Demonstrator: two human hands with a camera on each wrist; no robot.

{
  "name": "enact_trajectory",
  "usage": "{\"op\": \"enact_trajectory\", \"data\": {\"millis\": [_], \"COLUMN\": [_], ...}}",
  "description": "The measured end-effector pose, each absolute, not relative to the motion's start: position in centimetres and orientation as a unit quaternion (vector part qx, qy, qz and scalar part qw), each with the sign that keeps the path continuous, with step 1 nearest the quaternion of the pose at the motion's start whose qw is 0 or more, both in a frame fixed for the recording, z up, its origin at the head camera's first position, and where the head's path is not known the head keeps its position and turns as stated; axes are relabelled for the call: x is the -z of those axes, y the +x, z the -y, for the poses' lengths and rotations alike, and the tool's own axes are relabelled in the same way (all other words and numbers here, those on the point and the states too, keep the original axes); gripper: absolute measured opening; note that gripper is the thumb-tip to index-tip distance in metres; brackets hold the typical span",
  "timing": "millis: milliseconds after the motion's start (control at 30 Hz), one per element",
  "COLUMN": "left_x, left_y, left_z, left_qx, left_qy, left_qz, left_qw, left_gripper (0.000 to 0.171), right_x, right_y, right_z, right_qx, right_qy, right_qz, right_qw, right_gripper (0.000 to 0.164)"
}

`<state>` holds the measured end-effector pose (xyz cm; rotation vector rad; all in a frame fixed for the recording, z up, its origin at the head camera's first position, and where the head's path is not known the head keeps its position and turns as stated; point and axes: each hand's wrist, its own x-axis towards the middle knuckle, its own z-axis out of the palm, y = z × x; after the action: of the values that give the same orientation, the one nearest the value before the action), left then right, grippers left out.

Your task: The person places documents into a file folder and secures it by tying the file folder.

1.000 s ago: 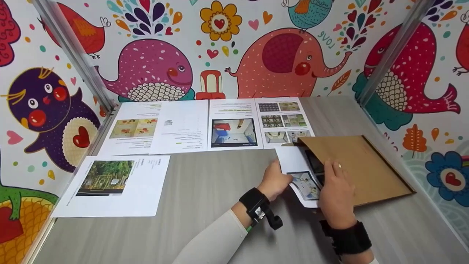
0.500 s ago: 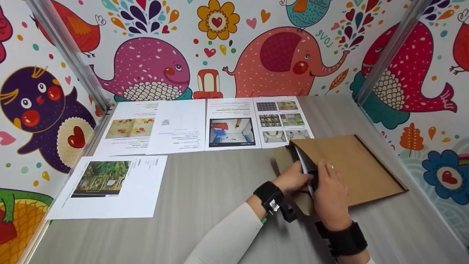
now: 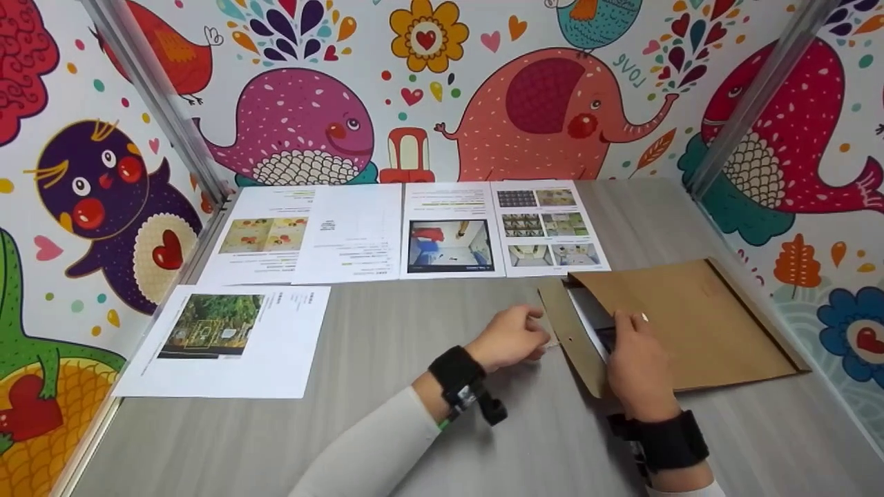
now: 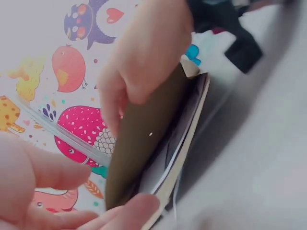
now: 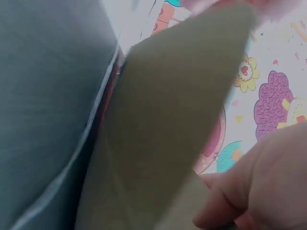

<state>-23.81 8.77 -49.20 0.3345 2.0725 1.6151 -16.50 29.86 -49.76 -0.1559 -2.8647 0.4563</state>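
Note:
A brown kraft document envelope [image 3: 704, 324] lies on the right of the table, its mouth facing left. White sheets [image 3: 585, 314] with a dark printed picture show inside the mouth. My right hand [image 3: 642, 366] grips the upper panel at the mouth and holds it raised. The envelope's flap [image 3: 570, 338] spreads out to the left, with a small hole in it. Just beside the flap's outer edge is my left hand [image 3: 511, 337], its fingers loosely bent. In the left wrist view its thumb and fingers [image 4: 139, 211] are apart; whether they touch the flap is unclear.
Several printed pages lie in a row along the back, among them a picture page [image 3: 452, 245] and a photo-grid page [image 3: 549, 228]. Another printed sheet [image 3: 283, 359] lies at left. Cartoon-patterned walls [image 3: 414, 90] enclose the grey table [image 3: 387, 386].
The white sheets between my hands went into the envelope. My left hand then let go of them and drew back left to the flap's edge; my right hand stayed on the envelope.

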Motion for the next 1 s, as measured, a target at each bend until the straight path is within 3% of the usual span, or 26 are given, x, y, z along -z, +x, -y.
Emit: {"op": "enact_trajectory", "data": {"millis": [167, 300, 467, 733, 900, 1000], "left_x": [48.9, 48.3, 48.2, 48.6, 48.8, 48.7], "left_y": [-23.9, -24.4, -24.8, -24.4, -24.5, -24.9], "left_z": [-4.8, -1.7, 1.5, 4.3, 6.1, 7.7], "left_qx": [-0.566, -0.541, -0.52, -0.485, -0.473, -0.49], "left_qy": [0.123, 0.124, 0.119, 0.122, 0.097, 0.058], "left_qz": [-0.784, -0.811, -0.834, -0.859, -0.872, -0.867], "left_qw": [0.221, 0.182, 0.142, 0.11, 0.085, 0.069], "left_gripper": [0.051, 0.047, 0.041, 0.036, 0.039, 0.044], "right_x": [50.2, 50.3, 50.3, 49.5, 49.8, 49.9], "right_y": [-16.9, -17.4, -17.6, -17.8, -17.7, -18.0], "right_z": [-30.0, -29.7, -29.0, -25.4, -21.0, -18.4], "right_qx": [-0.154, -0.166, -0.187, -0.204, -0.178, -0.173], "right_qy": [-0.047, -0.046, -0.053, -0.025, 0.048, 0.098], "right_qz": [0.986, 0.985, 0.981, 0.978, 0.976, 0.971], "right_qw": [0.053, 0.004, -0.01, 0.045, 0.117, 0.13], "right_gripper": [0.051, 0.06, 0.063, 0.055, 0.047, 0.048]}}
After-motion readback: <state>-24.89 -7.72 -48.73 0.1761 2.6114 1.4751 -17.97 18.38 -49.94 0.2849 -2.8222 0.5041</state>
